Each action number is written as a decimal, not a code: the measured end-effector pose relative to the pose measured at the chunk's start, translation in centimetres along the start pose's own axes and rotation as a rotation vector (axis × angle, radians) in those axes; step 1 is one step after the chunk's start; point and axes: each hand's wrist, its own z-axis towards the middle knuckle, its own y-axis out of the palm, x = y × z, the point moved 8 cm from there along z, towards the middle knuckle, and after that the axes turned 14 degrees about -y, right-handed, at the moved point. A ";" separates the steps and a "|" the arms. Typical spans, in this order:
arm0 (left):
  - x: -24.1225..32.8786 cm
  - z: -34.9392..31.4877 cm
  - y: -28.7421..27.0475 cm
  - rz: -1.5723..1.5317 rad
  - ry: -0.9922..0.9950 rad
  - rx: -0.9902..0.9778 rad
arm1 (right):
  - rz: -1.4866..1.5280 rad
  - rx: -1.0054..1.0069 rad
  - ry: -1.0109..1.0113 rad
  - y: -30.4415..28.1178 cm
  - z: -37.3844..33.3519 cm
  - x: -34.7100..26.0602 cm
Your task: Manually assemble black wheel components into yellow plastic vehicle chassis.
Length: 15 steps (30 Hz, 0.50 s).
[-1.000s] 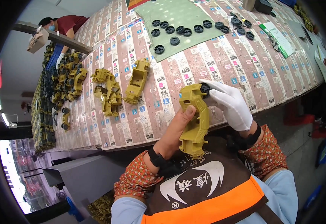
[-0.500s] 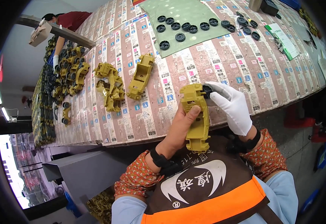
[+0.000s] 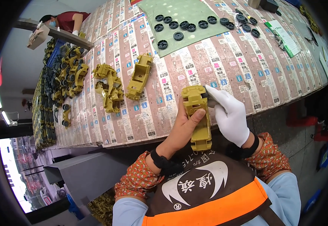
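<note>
My bare left hand (image 3: 182, 126) is wrapped round an olive-yellow plastic toy car body (image 3: 201, 130), its thumb lying across the frame. The body is held lengthwise just over the table's near edge. At its far right corner sits a black wheel (image 3: 204, 92), mostly hidden by fingers. My white-gloved right hand (image 3: 230, 115) presses that wheel against the side of the body with its fingertips. Beyond my left hand lie another toy car body (image 3: 139, 77) and a small heap of similar bodies (image 3: 110, 88), which show no wheels.
Several loose black wheels (image 3: 178, 36) lie on a green cloth (image 3: 152, 15) at the far side. A paper pad (image 3: 284, 39) rests at far right. Toy cars with wheels (image 3: 72, 75) are piled at left, where a co-worker (image 3: 68, 20) leans in. A wooden bar (image 3: 58, 34) crosses there.
My right hand's fingers have closed in on the wheel, bringing it against the car body's side. The co-worker's gloved hand has pulled back from the left pile.
</note>
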 end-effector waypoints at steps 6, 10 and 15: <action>-1.1 -0.1 -0.1 0.007 -0.026 -0.041 | -0.024 -0.027 -0.018 0.0 -0.5 -0.3; -1.7 -0.2 -0.4 -0.012 -0.079 -0.060 | -0.011 -0.048 -0.023 -0.2 -0.2 -0.4; -1.9 -0.6 -1.2 -0.350 -0.368 -0.176 | 0.279 -0.127 0.162 -2.6 1.3 0.9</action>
